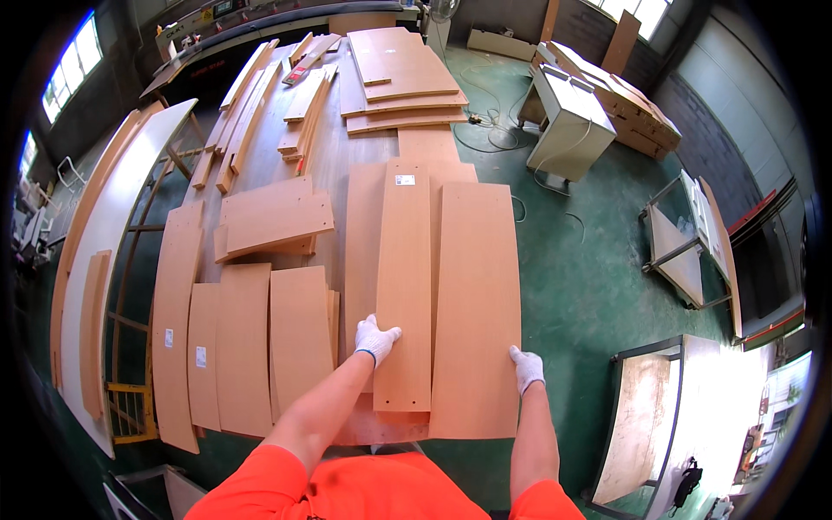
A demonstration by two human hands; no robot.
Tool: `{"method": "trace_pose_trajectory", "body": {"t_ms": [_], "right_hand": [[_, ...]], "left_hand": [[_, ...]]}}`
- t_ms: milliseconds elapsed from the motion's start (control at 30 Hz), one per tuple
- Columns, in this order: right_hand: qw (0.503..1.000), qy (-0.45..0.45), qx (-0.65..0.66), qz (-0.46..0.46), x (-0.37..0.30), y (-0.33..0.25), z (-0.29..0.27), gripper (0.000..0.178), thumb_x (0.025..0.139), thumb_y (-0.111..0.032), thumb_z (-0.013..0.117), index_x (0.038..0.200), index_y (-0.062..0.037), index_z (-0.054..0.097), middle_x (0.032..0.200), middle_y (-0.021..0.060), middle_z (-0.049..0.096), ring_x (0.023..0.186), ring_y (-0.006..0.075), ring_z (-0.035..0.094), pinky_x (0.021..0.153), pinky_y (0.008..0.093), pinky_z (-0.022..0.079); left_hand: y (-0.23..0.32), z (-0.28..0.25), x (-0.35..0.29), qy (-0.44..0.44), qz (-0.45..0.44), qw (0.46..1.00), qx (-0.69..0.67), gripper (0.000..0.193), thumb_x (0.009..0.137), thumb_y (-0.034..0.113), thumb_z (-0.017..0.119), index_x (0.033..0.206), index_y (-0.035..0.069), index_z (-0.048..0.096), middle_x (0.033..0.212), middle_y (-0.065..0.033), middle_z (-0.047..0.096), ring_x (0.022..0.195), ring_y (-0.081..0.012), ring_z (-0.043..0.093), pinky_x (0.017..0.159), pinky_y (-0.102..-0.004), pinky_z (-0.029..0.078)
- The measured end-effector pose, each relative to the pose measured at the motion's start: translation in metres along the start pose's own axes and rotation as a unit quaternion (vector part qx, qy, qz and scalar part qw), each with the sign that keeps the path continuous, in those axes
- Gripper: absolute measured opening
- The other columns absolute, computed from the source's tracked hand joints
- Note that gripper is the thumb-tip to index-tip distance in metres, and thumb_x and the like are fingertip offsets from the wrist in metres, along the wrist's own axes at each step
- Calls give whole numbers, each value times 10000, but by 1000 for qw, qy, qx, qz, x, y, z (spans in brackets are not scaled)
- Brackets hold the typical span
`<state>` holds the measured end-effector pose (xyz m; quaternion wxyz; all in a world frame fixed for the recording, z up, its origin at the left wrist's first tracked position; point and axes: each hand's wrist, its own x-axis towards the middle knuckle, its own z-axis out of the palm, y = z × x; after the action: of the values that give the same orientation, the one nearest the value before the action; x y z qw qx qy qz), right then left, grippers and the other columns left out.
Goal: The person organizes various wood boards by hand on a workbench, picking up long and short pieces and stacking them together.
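The left hand (377,340) wears a white glove and is loosely open, with its thumb poking out to the right, and it touches the left edge of a long tan board (405,286). The right hand (527,368), in a white glove too, is at the right edge of a wider tan board (477,303); its fingers are partly bent, but I can't tell if they grip it. The two boards lie side by side at the near end of a big grey tabletop (357,149), right in front of the person in the orange shirt (381,487). The long board has a white sticker near its far end and two little holes near its close end. To the left, more tan boards (245,347) lie in a row, and a small pile of short boards (276,215) sits just past them. Farther back there are thin wood strips (247,117) and a stack of big flat boards (403,65). On the left side is a long white board (108,234). To the right, a white cabinet (568,121) stands on the green floor (576,269).
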<state>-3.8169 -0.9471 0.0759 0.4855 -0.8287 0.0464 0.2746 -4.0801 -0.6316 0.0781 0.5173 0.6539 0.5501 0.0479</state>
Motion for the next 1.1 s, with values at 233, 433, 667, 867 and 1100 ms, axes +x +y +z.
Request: {"method": "trace_pose_trajectory", "body": {"t_ms": [233, 433, 667, 867, 1100], "right_hand": [[980, 164, -79, -78, -38, 18, -20, 644, 1058, -460, 629, 621, 12, 588, 590, 26, 532, 593, 156, 395, 568, 418, 359], [990, 122, 34, -65, -93, -10, -26, 532, 1077, -420, 626, 708, -38, 654, 645, -14, 588, 578, 107, 468, 523, 366, 377], [990, 15, 39, -138, -142, -58, 125, 597, 1056, -450, 665, 612, -132, 423, 601, -57, 396, 551, 91, 325, 499, 345, 294], [982, -85, 50, -160, -244, -49, 301, 565, 998, -434, 755, 612, -131, 476, 608, -52, 428, 565, 103, 352, 510, 348, 314], [971, -183, 15, -152, -427, 2, 488, 464, 948, -378, 821, 698, -32, 640, 677, -24, 552, 636, 95, 443, 556, 342, 390]], "left_hand": [[-7, -10, 9, -12, 8, 1000, 22, 809, 805, 404, 831, 1453, 14, 545, 1427, -267, 549, 1355, -398, 542, 1158, -450, 452], [-20, 3, -105, 0, 190, 977, -100, 720, 908, 462, 770, 1392, -41, 593, 1415, -244, 625, 1348, -359, 587, 1159, -423, 447], [-84, -84, -224, -254, 24, 946, -201, 873, 938, 493, 757, 1499, -112, 473, 1437, -260, 615, 1353, -326, 586, 1117, -393, 467], [-194, -212, -233, 27, 7, 982, -186, 982, 875, 512, 809, 1439, -213, 462, 1438, -380, 566, 1401, -412, 546, 1162, -409, 433], [-355, -389, -292, 123, -11, 963, -238, 709, 880, 409, 841, 1252, -153, 622, 1185, -262, 725, 1099, -303, 712, 958, -390, 556]]}}
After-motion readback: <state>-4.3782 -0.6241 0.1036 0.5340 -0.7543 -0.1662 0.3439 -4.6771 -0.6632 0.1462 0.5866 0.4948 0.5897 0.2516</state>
